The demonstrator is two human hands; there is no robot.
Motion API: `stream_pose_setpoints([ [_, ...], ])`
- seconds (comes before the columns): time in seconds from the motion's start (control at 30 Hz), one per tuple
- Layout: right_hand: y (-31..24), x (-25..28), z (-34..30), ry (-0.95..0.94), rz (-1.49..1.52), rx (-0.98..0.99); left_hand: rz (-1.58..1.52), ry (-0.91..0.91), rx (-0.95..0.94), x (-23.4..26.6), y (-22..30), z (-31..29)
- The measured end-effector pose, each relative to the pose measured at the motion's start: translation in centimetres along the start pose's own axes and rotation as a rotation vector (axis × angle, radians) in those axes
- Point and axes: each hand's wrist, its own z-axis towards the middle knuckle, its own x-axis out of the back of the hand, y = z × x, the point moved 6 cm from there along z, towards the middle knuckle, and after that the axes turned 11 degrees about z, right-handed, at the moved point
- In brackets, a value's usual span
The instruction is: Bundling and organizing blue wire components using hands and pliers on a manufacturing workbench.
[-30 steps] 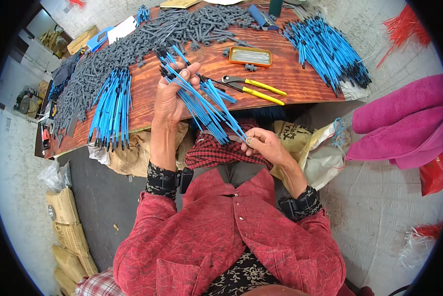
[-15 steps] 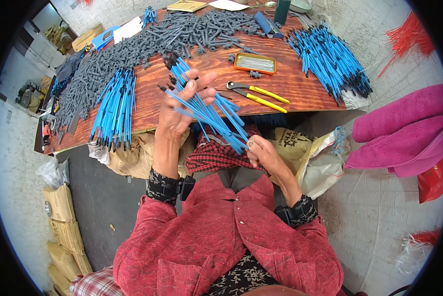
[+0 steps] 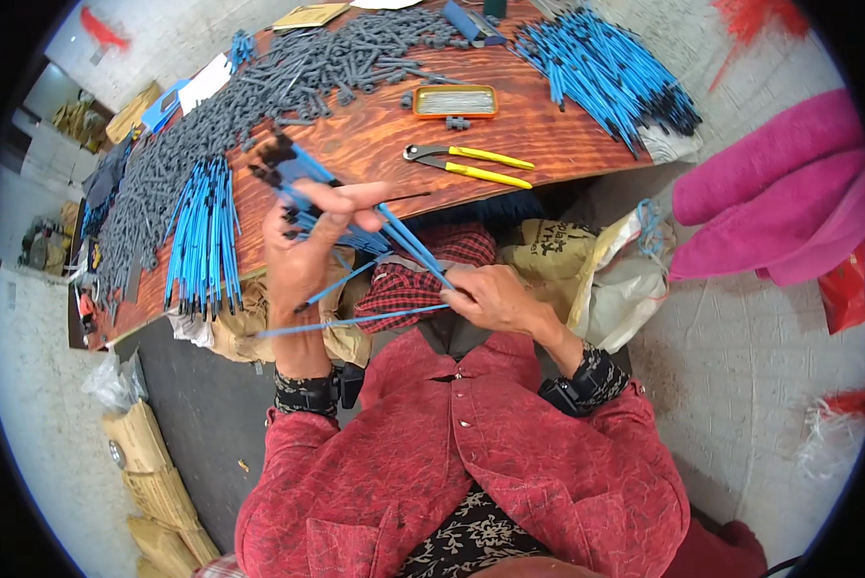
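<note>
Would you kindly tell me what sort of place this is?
Probably a small assembly workshop, judging by the heaped grey parts, the piles of black-tipped blue rods and the yellow-handled pliers.

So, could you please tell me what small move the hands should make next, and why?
Perhaps the right hand should swing the lowest rod up into line with the bundle, because that rod juts out leftward from the right hand, nearly level, while the bundle slants up toward the left hand.

Pale walls point(image 3: 27, 376) are seen around a wooden table point(image 3: 538, 135).
Reddish-brown grain is shown on its top; dark grey floor point(image 3: 191, 424) is exposed below.
</note>
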Motion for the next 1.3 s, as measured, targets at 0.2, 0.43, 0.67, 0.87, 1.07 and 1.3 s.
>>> stream_pose_setpoints([
  [0.2, -0.5, -0.3, -0.3, -0.035, 0.043, 0.07, -0.324, -0.108, 0.107, -0.2, -0.9, -0.8],
  [0.43, -1.5, 7.4, -0.9, 0.402, 0.245, -0.045, -0.256, -0.028, 0.326, 0.1, -3.9, -1.0],
  [0.67, -2.2, 0.3, 3.5, -0.027, 0.627, 0.234, -0.608, -0.31, 0.217, -4.5, -2.9, -1.5],
  [0.87, -1.3, -3.4, 4.9, -0.155, 0.914, 0.027, -0.448, -0.08, 0.293, -3.1, -4.9, 0.2],
  [1.07, 1.7, -1.9, 6.3, -0.085, 0.307, -0.095, -0.121, 0.08, 0.329, -1.2, -10.6, 2.6],
  [1.3, 1.2, 7.4, 8.5, 0.383, 0.567, 0.002, -0.124, 0.016, 0.331, -2.0, -11.0, 3.4],
])
